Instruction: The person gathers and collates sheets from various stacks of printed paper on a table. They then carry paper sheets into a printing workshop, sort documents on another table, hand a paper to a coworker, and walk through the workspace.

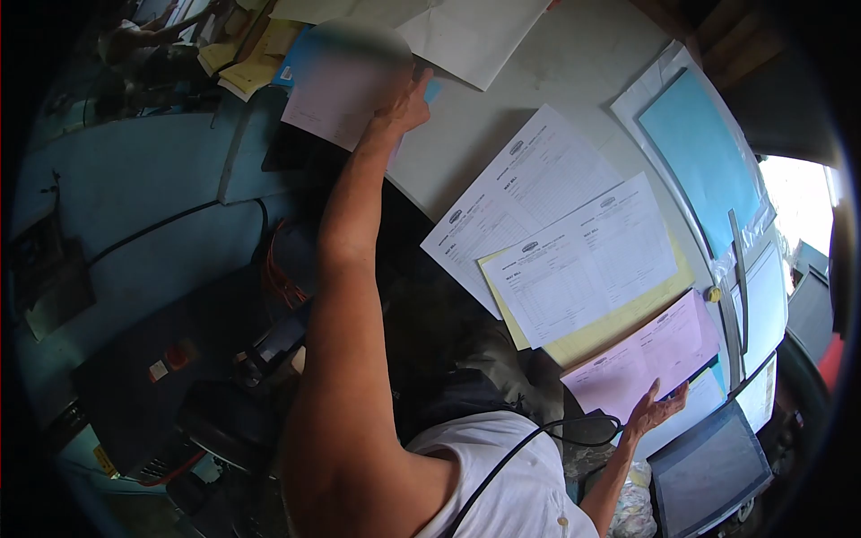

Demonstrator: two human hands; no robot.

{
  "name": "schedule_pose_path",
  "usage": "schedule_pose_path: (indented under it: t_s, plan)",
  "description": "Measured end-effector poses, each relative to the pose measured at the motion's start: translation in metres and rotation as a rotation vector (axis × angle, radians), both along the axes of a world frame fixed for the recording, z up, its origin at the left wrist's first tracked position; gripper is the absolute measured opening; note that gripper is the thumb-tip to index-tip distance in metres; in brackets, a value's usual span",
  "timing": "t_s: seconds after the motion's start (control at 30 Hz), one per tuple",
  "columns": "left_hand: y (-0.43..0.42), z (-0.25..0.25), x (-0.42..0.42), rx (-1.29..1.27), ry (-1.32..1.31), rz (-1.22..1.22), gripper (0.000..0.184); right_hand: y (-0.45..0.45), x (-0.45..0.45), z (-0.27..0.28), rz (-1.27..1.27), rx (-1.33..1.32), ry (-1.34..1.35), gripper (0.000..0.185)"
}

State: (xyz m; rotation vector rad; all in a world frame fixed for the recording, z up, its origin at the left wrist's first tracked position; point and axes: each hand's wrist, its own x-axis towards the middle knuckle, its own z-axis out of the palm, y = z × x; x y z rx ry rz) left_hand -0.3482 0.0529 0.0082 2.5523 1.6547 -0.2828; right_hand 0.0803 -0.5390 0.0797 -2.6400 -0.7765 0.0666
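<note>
My left hand (408, 106) reaches to the table's far left corner and is closed at the right edge of a pink sheet (327, 103). That sheet sticks out past the table edge; a blurred patch covers its top and some of my fingers. My right hand (659, 412) is open, fingers apart, beside a pink printed form (646, 354) and a pale blue sheet (686, 417). Between my hands lie white waybill forms (525, 179), with another white waybill sheet (587, 260) over a yellow sheet (605, 332).
Blue paper (695, 143) in clear plastic lies along the far right of the table (574, 72). Large white sheets (475, 36) and yellow envelopes (265, 58) are at the top. A dark-screened device (708, 466) stands lower right. A black cable (502, 475) crosses my shirt.
</note>
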Motion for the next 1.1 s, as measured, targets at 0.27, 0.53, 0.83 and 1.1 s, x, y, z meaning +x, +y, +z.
schedule_pose_path:
  t_s: [0.27,0.53,0.83,1.1]
  plan:
    - [-0.006,-0.009,-0.02,0.18,-0.364,0.004,0.081,0.263,-0.1,0.035,0.716,0.203,0.389,0.038]
    - [-0.027,-0.005,-0.025,0.305,-0.812,0.394,0.092,0.505,-0.252,-0.071,1.262,0.29,0.353,0.06]
    - [-0.038,-0.019,-0.04,0.28,-1.113,0.69,0.085,0.573,-0.316,-0.116,1.09,0.234,0.575,0.052]
    - [-0.038,-0.027,-0.052,0.078,-1.344,0.6,0.078,0.597,-0.302,-0.121,1.573,0.69,0.937,0.051]
